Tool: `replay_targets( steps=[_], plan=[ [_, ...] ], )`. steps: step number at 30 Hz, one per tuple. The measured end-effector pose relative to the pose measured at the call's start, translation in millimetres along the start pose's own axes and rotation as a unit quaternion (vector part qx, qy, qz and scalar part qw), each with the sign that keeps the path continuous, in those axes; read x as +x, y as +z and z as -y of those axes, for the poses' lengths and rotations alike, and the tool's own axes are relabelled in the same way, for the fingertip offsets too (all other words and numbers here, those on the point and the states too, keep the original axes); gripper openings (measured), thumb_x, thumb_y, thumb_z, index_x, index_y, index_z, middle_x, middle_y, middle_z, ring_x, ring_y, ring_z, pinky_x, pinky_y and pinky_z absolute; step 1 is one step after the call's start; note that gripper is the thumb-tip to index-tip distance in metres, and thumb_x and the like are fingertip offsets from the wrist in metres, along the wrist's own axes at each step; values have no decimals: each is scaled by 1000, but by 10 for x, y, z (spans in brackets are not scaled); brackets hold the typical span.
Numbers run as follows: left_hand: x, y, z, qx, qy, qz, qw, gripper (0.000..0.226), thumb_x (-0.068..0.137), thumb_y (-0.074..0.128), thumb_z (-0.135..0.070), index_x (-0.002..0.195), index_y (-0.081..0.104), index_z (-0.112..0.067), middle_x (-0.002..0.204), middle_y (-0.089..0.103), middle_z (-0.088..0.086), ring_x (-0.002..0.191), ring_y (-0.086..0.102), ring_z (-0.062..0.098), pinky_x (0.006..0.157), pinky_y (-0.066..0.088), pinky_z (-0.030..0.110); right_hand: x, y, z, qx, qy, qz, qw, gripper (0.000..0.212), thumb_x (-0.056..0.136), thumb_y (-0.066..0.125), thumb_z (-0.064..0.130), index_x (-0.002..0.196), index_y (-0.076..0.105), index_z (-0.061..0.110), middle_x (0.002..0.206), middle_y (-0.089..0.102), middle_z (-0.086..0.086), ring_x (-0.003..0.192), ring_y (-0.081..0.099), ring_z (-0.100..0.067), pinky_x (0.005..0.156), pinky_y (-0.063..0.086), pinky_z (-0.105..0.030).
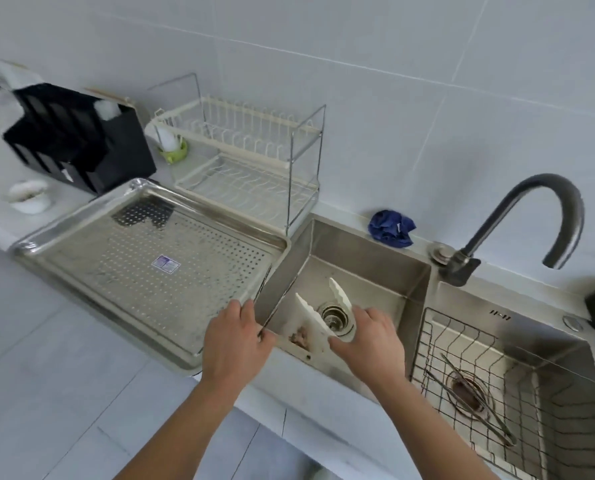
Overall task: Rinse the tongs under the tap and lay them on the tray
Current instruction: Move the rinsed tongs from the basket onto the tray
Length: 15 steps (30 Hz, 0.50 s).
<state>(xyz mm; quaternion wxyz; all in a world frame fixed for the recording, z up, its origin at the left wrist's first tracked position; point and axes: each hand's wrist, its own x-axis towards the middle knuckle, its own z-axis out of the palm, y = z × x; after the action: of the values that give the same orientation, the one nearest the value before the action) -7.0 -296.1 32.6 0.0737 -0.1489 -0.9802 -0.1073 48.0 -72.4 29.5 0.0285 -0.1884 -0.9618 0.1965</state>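
The left hand (232,341) pinches thin metal tongs (278,296) by their near end, just beside the tray (202,292), and the right hand (369,337) curls round white tongs (311,315) over the left basin (358,258) (no water shows at the tap (518,199), far right), so the lightly pinched pair may slip.

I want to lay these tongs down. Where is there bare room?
The tray, bordered by the dish rack behind and the left basin beside, is bare but for a sticker. The right basin is crowded: a wire basket holding tongs.
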Motion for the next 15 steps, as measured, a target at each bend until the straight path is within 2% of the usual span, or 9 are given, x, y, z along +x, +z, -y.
replay_targets(
  steps=[2, 5, 8, 11, 15],
  plan=[
    [36, -49, 210, 18, -11, -1, 1000, 48, 67, 80, -26, 103, 67, 3, 76, 59, 15, 59, 56, 32, 55, 49, 38, 151, 71, 247, 3, -35, 18, 999, 55, 79, 69, 56, 123, 58, 26, 110, 54, 6, 111, 52, -18, 74, 45, -30],
    [123, -82, 499, 33, -33, -15, 999, 52, 64, 80, -26, 105, 67, 3, 75, 59, 13, 58, 54, 27, 54, 49, 35, 411, 227, 583, 8, -81, 36, 996, 55, 80, 68, 53, 125, 58, 22, 107, 53, 5, 104, 52, -19, 76, 43, -29],
    [238, -72, 740, 27, -66, -35, 997, 44, 66, 74, -25, 100, 67, 1, 73, 55, 10, 56, 50, 25, 52, 46, 33, 673, 394, 899, 20, -117, 42, 992, 54, 80, 68, 54, 123, 59, 21, 106, 53, 5, 104, 50, -17, 74, 45, -30],
    [399, -48, 975, 9, -115, -35, 993, 43, 69, 72, -26, 102, 66, 1, 75, 54, 8, 59, 49, 23, 52, 46, 34, 953, 541, 1185, 31, -143, 64, 987, 57, 80, 65, 55, 126, 56, 23, 114, 54, 4, 111, 51, -18, 81, 50, -32],
    [615, -29, 1260, 5, -180, -23, 983, 44, 76, 68, -29, 109, 63, -1, 81, 52, 7, 65, 43, 20, 56, 42, 32, 1312, 705, 1501, 17, -178, 90, 980, 45, 78, 65, 54, 108, 55, 22, 104, 45, 6, 111, 50, -20, 75, 42, -31]
  ],
)
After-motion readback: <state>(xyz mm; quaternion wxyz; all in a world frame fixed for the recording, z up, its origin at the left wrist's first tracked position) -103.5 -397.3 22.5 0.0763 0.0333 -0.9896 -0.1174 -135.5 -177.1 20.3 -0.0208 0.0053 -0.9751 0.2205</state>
